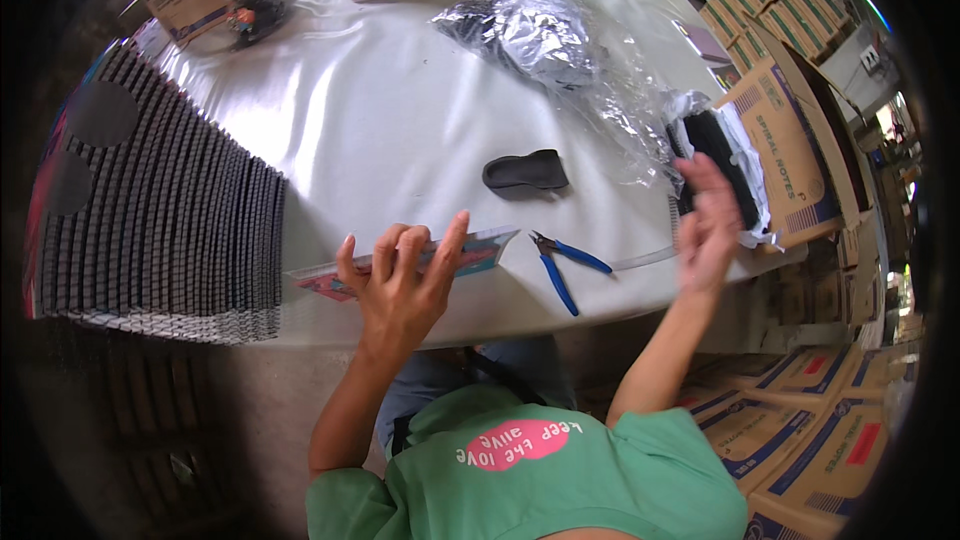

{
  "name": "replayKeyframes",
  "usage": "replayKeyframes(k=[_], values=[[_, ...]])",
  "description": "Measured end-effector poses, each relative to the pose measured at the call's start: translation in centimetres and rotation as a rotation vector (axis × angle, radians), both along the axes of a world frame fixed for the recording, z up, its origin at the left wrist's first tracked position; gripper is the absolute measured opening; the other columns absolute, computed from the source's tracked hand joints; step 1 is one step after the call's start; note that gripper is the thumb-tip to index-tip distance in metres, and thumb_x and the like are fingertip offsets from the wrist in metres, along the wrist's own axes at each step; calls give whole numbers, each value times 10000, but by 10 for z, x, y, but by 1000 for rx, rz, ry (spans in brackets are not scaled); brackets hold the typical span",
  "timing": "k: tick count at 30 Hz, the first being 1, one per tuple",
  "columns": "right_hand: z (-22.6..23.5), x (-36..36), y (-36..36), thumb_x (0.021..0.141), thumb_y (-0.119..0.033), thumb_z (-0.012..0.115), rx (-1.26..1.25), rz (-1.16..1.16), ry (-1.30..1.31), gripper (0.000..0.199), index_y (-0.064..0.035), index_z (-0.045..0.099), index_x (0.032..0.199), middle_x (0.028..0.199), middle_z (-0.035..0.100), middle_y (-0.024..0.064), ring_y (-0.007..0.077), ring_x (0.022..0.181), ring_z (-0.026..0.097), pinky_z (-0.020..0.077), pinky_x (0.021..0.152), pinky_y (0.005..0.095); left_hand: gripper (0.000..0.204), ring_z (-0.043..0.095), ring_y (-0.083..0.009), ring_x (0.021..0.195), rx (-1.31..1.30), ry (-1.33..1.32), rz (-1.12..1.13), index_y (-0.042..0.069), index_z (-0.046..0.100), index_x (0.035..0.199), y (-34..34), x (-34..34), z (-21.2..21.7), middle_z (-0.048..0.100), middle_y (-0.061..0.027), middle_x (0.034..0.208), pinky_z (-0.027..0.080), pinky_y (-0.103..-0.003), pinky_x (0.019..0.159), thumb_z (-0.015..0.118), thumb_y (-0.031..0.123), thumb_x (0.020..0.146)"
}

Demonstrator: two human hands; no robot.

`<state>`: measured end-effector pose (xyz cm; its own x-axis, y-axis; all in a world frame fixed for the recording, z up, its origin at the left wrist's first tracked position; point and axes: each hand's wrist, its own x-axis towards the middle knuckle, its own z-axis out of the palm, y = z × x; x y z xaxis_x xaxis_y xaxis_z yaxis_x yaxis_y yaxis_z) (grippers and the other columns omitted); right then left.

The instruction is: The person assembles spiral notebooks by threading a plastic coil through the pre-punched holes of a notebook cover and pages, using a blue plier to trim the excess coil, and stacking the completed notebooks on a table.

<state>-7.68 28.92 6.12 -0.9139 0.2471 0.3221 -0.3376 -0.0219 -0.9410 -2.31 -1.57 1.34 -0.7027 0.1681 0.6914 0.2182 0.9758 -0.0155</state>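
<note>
My left hand (400, 285) grips a thin, colourful notebook (490, 245) that stands on edge at the near side of the white table (380, 110), fingers spread over its top. My right hand (705, 225) is raised and blurred at the table's right edge, against a black bundle (722, 145) lying in torn clear plastic. A thin pale strip (640, 260) runs from the table toward that palm; whether the hand holds it is unclear. Blue-handled pliers (560, 265) lie between my hands.
A long fanned stack of dark spiral-bound notebooks (170, 220) fills the table's left side. A black curved piece (525, 172) lies mid-table, and a clear bag of black items (530, 30) sits behind it. Cardboard boxes (790, 150) crowd the right side and floor.
</note>
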Motion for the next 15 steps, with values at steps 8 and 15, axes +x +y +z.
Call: replayKeyframes(k=[8, 15], values=[[-50, 52, -138, 849, 14, 497, 108, 588, -217, 737, -34, 53, 1435, 1332, 382, 150, 203, 968, 552, 471, 751, 292, 436, 517, -264, 774, 16, -59, -241, 105, 573, 1182, 0, -10, 8, 536, -64, 821, 357, -393, 782, 628, 253, 776], [-38, 52, -103, 803, 60, 570, 267, 479, 110, 732, -193, 255, 1413, 1029, 602, 181, 292, 848, 639, 469, 774, 396, 517, 555, -253, 854, 34, -153, -203, 84, 575, 1132, 2, 16, 51, 605, -81, 893, 410, -422, 782, 736, 326, 705]])
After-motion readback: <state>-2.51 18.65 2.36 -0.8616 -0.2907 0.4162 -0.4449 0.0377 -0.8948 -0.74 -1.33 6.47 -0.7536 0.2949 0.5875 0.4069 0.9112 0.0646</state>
